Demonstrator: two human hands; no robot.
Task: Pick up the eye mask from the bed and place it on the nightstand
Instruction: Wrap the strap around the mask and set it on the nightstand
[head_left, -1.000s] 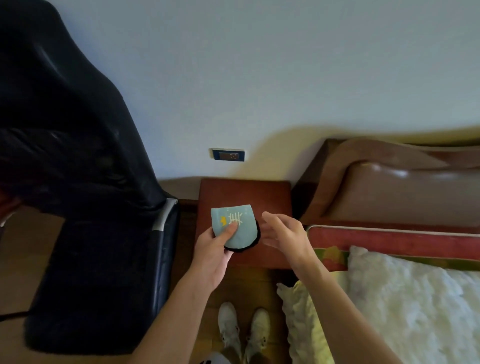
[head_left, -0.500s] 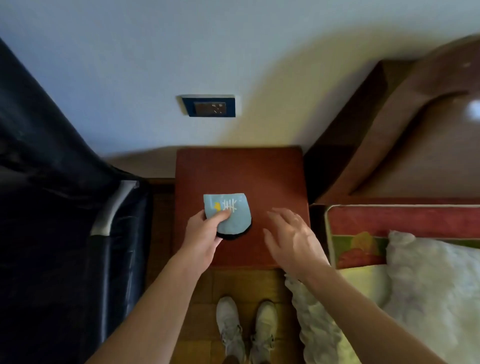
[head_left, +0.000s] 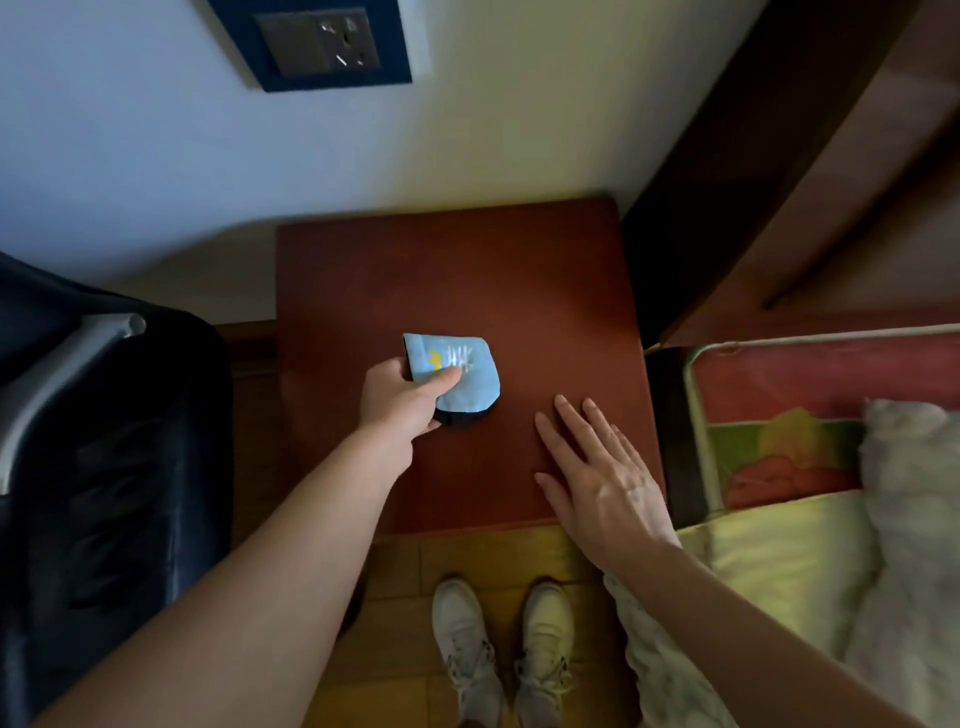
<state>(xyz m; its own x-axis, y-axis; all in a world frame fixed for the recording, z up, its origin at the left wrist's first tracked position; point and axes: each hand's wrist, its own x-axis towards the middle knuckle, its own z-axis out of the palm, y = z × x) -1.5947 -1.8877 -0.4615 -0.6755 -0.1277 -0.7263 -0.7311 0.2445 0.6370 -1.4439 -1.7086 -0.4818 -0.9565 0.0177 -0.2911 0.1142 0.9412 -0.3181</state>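
Nightstand (head_left: 519, 270): eye mask (head_left: 467, 382) in left hand (head_left: 402, 400)

No readable text; the eye mask (head_left: 462, 376) bears only white marks.

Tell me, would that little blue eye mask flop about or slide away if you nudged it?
Probably floppy: the eye mask looks like soft folded fabric, pinched between the left hand's thumb and fingers. Likely light, since a pinch carries it. It would probably slide rather than roll on the smooth nightstand.

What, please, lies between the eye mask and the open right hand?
Only bare nightstand top separates eye mask and right hand, in the head view.
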